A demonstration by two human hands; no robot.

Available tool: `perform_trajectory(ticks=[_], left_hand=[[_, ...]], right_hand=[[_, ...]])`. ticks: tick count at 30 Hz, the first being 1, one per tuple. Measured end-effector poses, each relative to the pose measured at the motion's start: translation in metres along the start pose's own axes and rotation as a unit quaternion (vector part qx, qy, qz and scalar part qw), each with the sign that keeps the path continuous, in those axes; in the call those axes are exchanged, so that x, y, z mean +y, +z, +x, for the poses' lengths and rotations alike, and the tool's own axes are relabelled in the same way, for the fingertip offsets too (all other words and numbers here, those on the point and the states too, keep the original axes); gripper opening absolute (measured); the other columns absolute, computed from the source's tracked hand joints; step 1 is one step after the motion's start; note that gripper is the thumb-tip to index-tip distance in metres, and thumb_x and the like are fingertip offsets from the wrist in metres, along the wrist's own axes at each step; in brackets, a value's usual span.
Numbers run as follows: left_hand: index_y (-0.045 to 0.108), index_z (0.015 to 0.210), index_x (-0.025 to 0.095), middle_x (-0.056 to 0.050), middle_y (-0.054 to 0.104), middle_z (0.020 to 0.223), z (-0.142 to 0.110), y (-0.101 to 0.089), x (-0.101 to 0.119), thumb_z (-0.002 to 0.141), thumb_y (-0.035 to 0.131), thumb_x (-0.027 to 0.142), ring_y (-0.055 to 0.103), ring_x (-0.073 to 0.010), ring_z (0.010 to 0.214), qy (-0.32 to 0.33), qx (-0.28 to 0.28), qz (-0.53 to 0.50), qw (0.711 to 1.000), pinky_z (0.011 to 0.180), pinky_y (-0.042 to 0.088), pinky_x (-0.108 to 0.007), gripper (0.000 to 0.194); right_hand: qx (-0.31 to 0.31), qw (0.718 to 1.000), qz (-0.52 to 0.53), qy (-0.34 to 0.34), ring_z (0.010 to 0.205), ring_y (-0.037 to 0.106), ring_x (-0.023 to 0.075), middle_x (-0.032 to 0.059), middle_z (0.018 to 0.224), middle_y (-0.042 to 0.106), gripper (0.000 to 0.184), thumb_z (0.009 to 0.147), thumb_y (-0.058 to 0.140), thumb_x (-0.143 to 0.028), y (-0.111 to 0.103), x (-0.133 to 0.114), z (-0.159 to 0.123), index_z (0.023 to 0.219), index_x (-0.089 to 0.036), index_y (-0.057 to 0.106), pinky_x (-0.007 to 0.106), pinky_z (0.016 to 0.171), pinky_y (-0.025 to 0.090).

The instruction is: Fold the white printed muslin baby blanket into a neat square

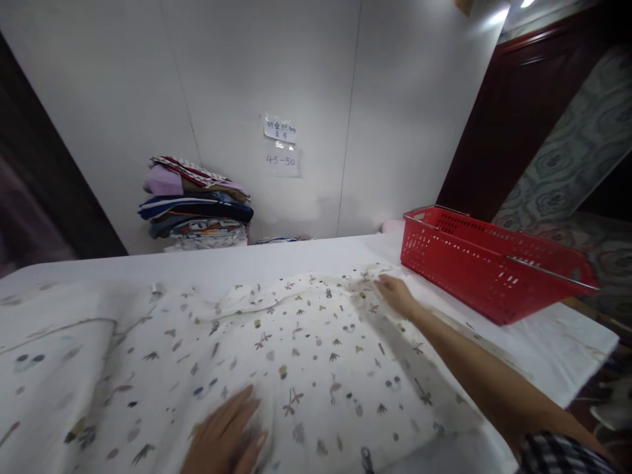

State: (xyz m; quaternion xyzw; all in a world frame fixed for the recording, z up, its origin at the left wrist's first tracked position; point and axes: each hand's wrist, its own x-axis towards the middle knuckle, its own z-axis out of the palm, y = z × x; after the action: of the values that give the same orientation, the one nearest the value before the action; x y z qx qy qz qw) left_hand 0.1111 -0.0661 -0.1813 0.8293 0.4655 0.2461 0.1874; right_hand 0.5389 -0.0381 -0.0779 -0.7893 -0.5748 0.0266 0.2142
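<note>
Left hand [226, 431] lies flat, unclenched, on the white printed cloth [316, 368] spread over the table [296, 250], likely light and limp, best held by corners; right hand [396, 296] at its far edge, pinch unclear; beyond, a red perforated basket [459, 270]

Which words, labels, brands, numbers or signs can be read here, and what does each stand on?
"45-50": handwritten on the lower paper sheet on the wall.
Upper paper sheet: handwritten characters, too small and blurred to read with certainty.
No readable lettering on the patterned cloth or red basket.
</note>
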Motion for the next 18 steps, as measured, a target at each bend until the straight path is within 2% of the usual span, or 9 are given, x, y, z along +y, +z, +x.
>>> perform_trajectory(ticks=[3, 6, 7, 8, 9, 11, 12, 15, 18], left_hand=[[0.057, 0.116, 0.03, -0.004, 0.06, 0.121, 0.016, -0.008, 0.049, 0.076, 0.052, 0.055, 0.058, -0.0259, 0.108, -0.146, -0.061, -0.213, 0.964, 0.092, 0.048, -0.042, 0.047], [0.046, 0.126, 0.023, -0.009, 0.061, 0.118, 0.033, -0.006, 0.099, 0.072, 0.058, 0.056, 0.061, -0.0264, 0.102, -0.247, -0.138, -0.441, 0.852, 0.08, 0.053, -0.039, 0.065], [0.044, 0.127, 0.022, -0.01, 0.062, 0.117, 0.036, -0.002, 0.11, 0.072, 0.06, 0.054, 0.062, -0.0262, 0.1, -0.279, -0.143, -0.486, 0.816, 0.078, 0.054, -0.039, 0.066], [0.043, 0.128, 0.022, -0.011, 0.063, 0.115, 0.038, 0.002, 0.117, 0.072, 0.062, 0.051, 0.063, -0.026, 0.099, -0.307, -0.143, -0.517, 0.786, 0.078, 0.054, -0.039, 0.066], [0.044, 0.127, 0.021, -0.011, 0.064, 0.113, 0.039, 0.006, 0.121, 0.072, 0.063, 0.047, 0.063, -0.0256, 0.098, -0.33, -0.134, -0.537, 0.765, 0.078, 0.053, -0.04, 0.064], [0.047, 0.124, 0.02, -0.011, 0.066, 0.11, 0.037, 0.012, 0.118, 0.072, 0.064, 0.038, 0.064, -0.0252, 0.097, -0.352, -0.105, -0.558, 0.744, 0.08, 0.053, -0.04, 0.057], [0.049, 0.121, 0.019, -0.011, 0.066, 0.108, 0.035, 0.014, 0.114, 0.072, 0.063, 0.035, 0.064, -0.0251, 0.097, -0.353, -0.09, -0.565, 0.74, 0.08, 0.053, -0.04, 0.054], [0.052, 0.118, 0.019, -0.009, 0.065, 0.11, 0.029, 0.014, 0.102, 0.073, 0.059, 0.03, 0.063, -0.0244, 0.099, -0.344, -0.052, -0.574, 0.741, 0.078, 0.053, -0.039, 0.047], [0.051, 0.118, 0.021, -0.006, 0.062, 0.117, 0.026, 0.01, 0.097, 0.073, 0.056, 0.03, 0.062, -0.0236, 0.101, -0.324, -0.005, -0.568, 0.757, 0.076, 0.054, -0.036, 0.047]], right_hand=[[-0.123, 0.964, 0.124, -0.199, 0.083, 0.061, 0.0164, 0.0026, 0.092, 0.068, 0.027, 0.089, 0.04, -0.03, 0.001, -0.066, -0.078, 0.093, -0.021, 0.064, 0.024, 0.075, 0.045], [-0.301, 0.836, 0.222, -0.402, 0.101, 0.059, 0.0159, 0.0033, 0.115, 0.063, 0.034, 0.084, 0.052, -0.034, 0.001, -0.093, -0.131, 0.116, -0.023, 0.059, 0.023, 0.086, 0.044], [-0.317, 0.822, 0.24, -0.408, 0.102, 0.059, 0.015, 0.0027, 0.116, 0.063, 0.034, 0.085, 0.053, -0.035, 0.001, -0.088, -0.135, 0.116, -0.023, 0.06, 0.022, 0.087, 0.044], [-0.299, 0.84, 0.246, -0.379, 0.1, 0.06, 0.0148, 0.0028, 0.113, 0.064, 0.033, 0.086, 0.051, -0.035, 0.0, -0.074, -0.131, 0.115, -0.023, 0.061, 0.023, 0.085, 0.045], [-0.243, 0.89, 0.23, -0.31, 0.096, 0.061, 0.0155, 0.004, 0.112, 0.065, 0.033, 0.086, 0.048, -0.034, -0.001, -0.054, -0.12, 0.114, -0.022, 0.062, 0.025, 0.083, 0.047], [-0.099, 0.98, 0.131, -0.112, 0.088, 0.063, 0.0175, 0.0053, 0.107, 0.067, 0.031, 0.086, 0.044, -0.032, -0.007, 0.002, -0.089, 0.107, -0.021, 0.065, 0.029, 0.075, 0.051], [-0.024, 0.998, 0.052, 0.001, 0.091, 0.063, 0.0176, 0.004, 0.105, 0.067, 0.03, 0.084, 0.044, -0.03, -0.011, 0.032, -0.072, 0.103, -0.022, 0.066, 0.029, 0.079, 0.05], [0.051, 0.987, -0.038, 0.15, 0.102, 0.059, 0.0261, 0.0178, 0.106, 0.065, 0.036, 0.081, 0.039, -0.019, -0.027, 0.113, -0.036, 0.102, -0.011, 0.066, 0.039, 0.087, 0.046], [0.06, 0.963, -0.091, 0.248, 0.09, 0.064, 0.0324, 0.0247, 0.089, 0.066, 0.034, 0.079, 0.04, -0.021, -0.036, 0.159, -0.024, 0.089, -0.006, 0.068, 0.044, 0.077, 0.048]])
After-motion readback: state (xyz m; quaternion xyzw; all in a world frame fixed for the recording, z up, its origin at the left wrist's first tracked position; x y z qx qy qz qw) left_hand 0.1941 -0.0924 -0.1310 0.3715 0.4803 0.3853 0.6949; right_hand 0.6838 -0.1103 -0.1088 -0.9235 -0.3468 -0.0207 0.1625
